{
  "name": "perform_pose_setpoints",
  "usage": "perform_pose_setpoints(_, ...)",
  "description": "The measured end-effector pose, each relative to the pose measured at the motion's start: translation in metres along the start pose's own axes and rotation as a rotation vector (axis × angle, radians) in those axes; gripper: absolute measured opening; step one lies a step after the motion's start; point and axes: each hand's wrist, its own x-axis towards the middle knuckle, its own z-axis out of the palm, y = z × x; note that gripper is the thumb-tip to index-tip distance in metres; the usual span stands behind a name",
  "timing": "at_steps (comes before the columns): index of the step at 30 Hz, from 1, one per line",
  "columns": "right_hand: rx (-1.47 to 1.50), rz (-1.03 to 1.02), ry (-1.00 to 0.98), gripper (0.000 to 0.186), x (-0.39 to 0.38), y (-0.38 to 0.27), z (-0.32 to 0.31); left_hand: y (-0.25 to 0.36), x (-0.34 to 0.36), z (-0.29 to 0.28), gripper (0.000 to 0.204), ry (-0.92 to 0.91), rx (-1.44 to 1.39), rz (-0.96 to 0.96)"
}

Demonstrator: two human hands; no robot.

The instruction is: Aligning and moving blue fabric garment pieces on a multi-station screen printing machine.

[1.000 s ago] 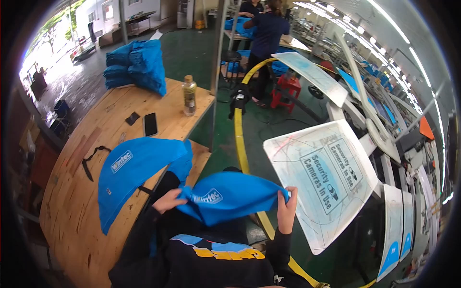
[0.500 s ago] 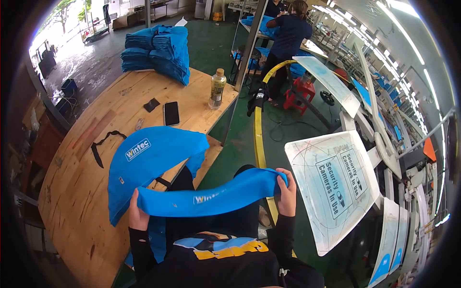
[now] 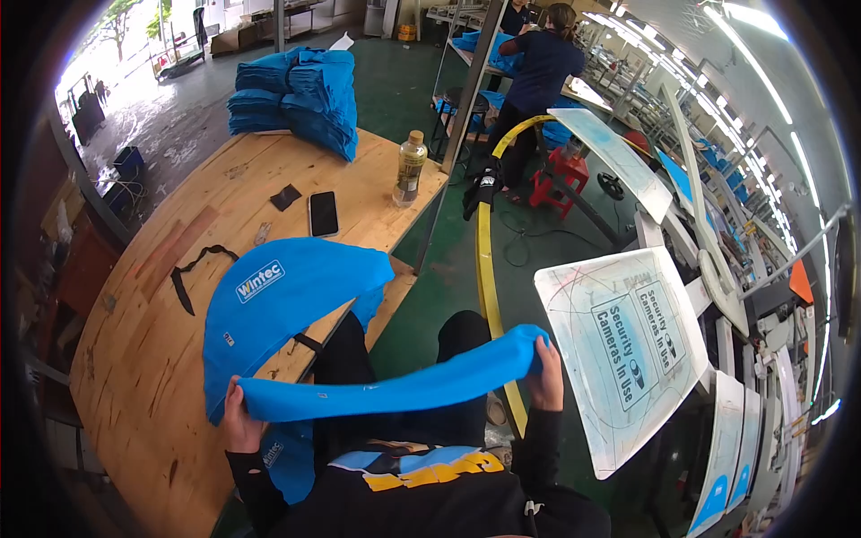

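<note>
A long curved piece of blue fabric (image 3: 395, 392) is stretched over my lap between both hands. My left hand (image 3: 240, 420) is closed on its left end, close to the table edge. At the other end, my right hand (image 3: 545, 377) grips the fabric, fingers partly behind it. Beside my left hand, a larger blue fabric piece (image 3: 287, 287) with a white printed label lies curved on the wooden table (image 3: 134, 386), overhanging its edge. Below the held strip, more blue fabric (image 3: 289, 462) hangs by my left leg.
On the table are a blue fabric stack (image 3: 305, 99), a bottle (image 3: 409, 170), a phone (image 3: 323, 214), a small dark patch (image 3: 285, 197) and a black strap (image 3: 184, 287). To my right stand a yellow curved rail (image 3: 485, 269) and a printed white panel (image 3: 619, 350). A person (image 3: 543, 67) works beyond.
Both hands have moved slightly apart and the blue strip is pulled straighter. It has turned so its large white print no longer faces me; the left hand is lower.
</note>
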Motion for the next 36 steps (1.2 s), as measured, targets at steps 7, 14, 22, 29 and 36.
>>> perform_pose_setpoints(7,-0.158,0.021,-0.232,0.023,0.106,0.011,0.121,0.048,0.035,-0.035,0.029,0.001,-0.178,0.238)
perform_pose_setpoints(14,0.062,-0.068,-0.565,0.022,0.188,0.03,0.232,0.117,0.055,-0.06,0.028,0.044,-0.086,0.561)
perform_pose_setpoints(22,-0.375,0.262,-0.443,0.027,0.242,0.18,0.19,0.044,0.051,-0.135,0.022,0.335,0.589,0.436)
perform_pose_setpoints(29,-0.493,0.228,-0.512,0.025,0.242,0.208,0.196,0.047,0.041,-0.148,0.019,0.422,0.687,0.223)
perform_pose_setpoints(36,-0.582,-0.001,-0.457,0.023,0.254,0.207,0.173,0.032,0.049,-0.14,0.021,0.455,0.855,0.179)
